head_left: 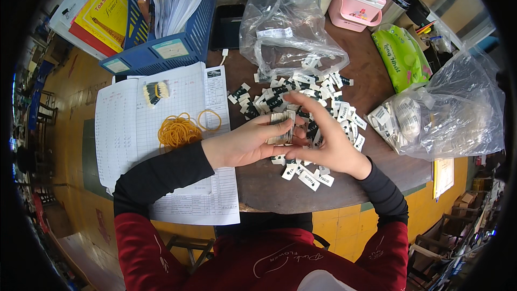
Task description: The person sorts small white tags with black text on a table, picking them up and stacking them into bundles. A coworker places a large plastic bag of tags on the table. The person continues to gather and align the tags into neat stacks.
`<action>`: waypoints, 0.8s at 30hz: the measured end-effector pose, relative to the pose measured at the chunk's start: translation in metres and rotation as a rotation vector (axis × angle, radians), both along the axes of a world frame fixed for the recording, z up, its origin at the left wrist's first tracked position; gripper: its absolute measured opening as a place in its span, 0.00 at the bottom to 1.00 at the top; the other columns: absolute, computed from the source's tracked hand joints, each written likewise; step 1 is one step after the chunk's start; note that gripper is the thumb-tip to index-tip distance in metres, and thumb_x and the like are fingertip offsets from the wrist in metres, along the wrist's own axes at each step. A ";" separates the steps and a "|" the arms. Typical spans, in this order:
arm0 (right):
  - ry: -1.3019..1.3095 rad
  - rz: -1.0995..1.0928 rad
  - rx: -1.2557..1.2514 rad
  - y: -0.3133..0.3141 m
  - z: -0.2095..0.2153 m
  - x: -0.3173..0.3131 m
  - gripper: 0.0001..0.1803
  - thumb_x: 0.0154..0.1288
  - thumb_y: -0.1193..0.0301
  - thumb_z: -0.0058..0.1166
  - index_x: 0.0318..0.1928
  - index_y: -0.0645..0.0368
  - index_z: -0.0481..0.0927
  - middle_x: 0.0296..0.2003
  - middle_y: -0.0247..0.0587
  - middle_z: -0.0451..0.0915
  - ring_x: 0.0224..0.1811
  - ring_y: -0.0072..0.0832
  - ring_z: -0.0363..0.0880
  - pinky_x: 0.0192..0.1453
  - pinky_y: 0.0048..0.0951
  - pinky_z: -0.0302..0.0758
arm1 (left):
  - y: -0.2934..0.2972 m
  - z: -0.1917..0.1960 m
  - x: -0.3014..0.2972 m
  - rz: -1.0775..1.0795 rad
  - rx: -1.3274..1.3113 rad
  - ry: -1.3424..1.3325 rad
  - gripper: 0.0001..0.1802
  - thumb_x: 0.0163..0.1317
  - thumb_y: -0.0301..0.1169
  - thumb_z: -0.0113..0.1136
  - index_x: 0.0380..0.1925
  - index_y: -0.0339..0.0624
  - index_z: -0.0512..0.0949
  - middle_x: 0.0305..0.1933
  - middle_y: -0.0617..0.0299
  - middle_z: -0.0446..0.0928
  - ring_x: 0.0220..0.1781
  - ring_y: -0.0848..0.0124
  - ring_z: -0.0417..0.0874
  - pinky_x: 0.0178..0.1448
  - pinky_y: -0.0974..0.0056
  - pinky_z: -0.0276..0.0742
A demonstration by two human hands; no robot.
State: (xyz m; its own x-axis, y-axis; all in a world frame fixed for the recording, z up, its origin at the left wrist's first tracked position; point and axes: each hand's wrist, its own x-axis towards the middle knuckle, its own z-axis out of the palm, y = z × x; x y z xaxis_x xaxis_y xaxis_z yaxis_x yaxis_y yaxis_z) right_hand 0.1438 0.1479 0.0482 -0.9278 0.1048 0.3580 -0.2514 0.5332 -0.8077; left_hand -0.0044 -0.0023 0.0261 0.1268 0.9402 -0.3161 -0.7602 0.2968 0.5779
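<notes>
Red top fills the bottom, just below the front edge of the table. Brown wood shows from the pile of labels to that edge, also rightward up to the right bag. Left side is tighter: sheets run past the front edge, rubber bands lie on top, near the left wrist. Rear bag touches the pile's far side. Stack is above the pile's near-left part: squared up, many thin layers, pale edges showing. Left hand pinches it between thumb and fingers. Right hand is wide, thumb and index well apart around the stack's right side; can't tell if its fingertips touch. Loose labels: small strips, white with dark print, some dark green.
</notes>
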 end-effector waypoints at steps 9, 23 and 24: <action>-0.052 -0.044 0.020 -0.014 -0.007 0.003 0.44 0.49 0.77 0.72 0.69 0.57 0.66 0.49 0.46 0.75 0.34 0.32 0.75 0.39 0.30 0.77 | -0.002 -0.003 0.000 -0.073 0.060 -0.022 0.16 0.75 0.39 0.51 0.55 0.43 0.71 0.53 0.61 0.75 0.62 0.68 0.77 0.66 0.62 0.74; 0.059 -0.292 0.081 0.015 0.010 0.004 0.26 0.58 0.78 0.64 0.58 0.65 0.76 0.52 0.47 0.81 0.54 0.33 0.80 0.59 0.32 0.74 | -0.001 0.003 -0.003 0.141 0.033 -0.053 0.21 0.77 0.39 0.47 0.62 0.39 0.66 0.46 0.64 0.71 0.54 0.68 0.76 0.71 0.57 0.72; -0.035 -0.330 0.055 0.023 0.011 0.004 0.21 0.59 0.78 0.63 0.53 0.66 0.78 0.49 0.46 0.82 0.51 0.31 0.80 0.57 0.31 0.74 | 0.001 0.004 -0.003 0.144 0.054 -0.056 0.23 0.77 0.40 0.45 0.63 0.36 0.65 0.45 0.65 0.70 0.54 0.69 0.75 0.75 0.56 0.68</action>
State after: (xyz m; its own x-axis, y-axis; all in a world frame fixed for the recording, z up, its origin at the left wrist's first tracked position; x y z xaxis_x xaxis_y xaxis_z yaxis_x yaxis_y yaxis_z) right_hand 0.1477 0.1704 0.0590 -0.8590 0.3830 0.3398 -0.0304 0.6244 -0.7805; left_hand -0.0077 -0.0013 0.0302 0.0056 0.9653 -0.2611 -0.8244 0.1522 0.5452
